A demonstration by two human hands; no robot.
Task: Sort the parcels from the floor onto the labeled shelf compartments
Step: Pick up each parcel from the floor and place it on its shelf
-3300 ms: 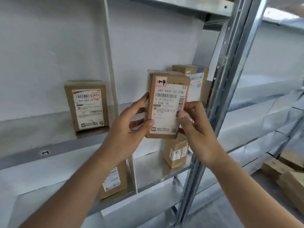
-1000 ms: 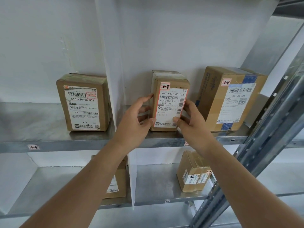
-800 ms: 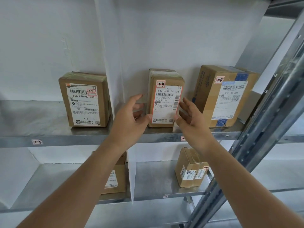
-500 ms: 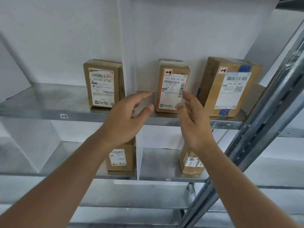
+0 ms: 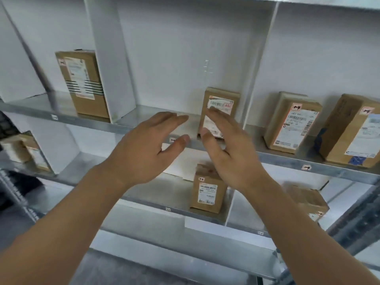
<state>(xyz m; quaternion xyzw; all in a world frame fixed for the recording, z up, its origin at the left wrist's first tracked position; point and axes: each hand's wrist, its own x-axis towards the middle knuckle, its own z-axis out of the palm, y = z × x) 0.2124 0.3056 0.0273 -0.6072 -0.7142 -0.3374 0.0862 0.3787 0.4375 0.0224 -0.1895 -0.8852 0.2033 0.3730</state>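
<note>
Closest to the camera, two bare forearms reach up from the bottom edge twd the shelf unit point(image 5: 226, 150). The left hand point(image 5: 148, 153) is spread, fingers straight and slightly apart, thumb out to the side; it holds nothing and hangs in front of the upper shelf edge. The right hand point(image 5: 228, 155) is also spread and relaxed, palm turned twd the left one, holding nothing. Its fingertips point(image 5: 213, 112) overlap the label of a parcel behind, but I cannot tell if they touch it or only pass in front.

Behind the hands, on the lower shelf, a small brown parcel point(image 5: 207, 192) stands upright, just left of a white divider point(image 5: 229, 204). Another box point(image 5: 308, 200) sits in the next compartment to the right, blurred.

Farther, on the upper shelf, the middle parcel point(image 5: 224, 101) stands upright w/ its label facing out, at the right side of its compartment. In the compartment right of it stands the red-bordered parcel point(image 5: 292, 124), upright, and just beside it a bigger box point(image 5: 349, 130); they look apart. In the compartment to the left, the far-left parcel point(image 5: 82, 83) stands against its divider. Small tags point(image 5: 306, 167) mark the shelf edges.
</note>
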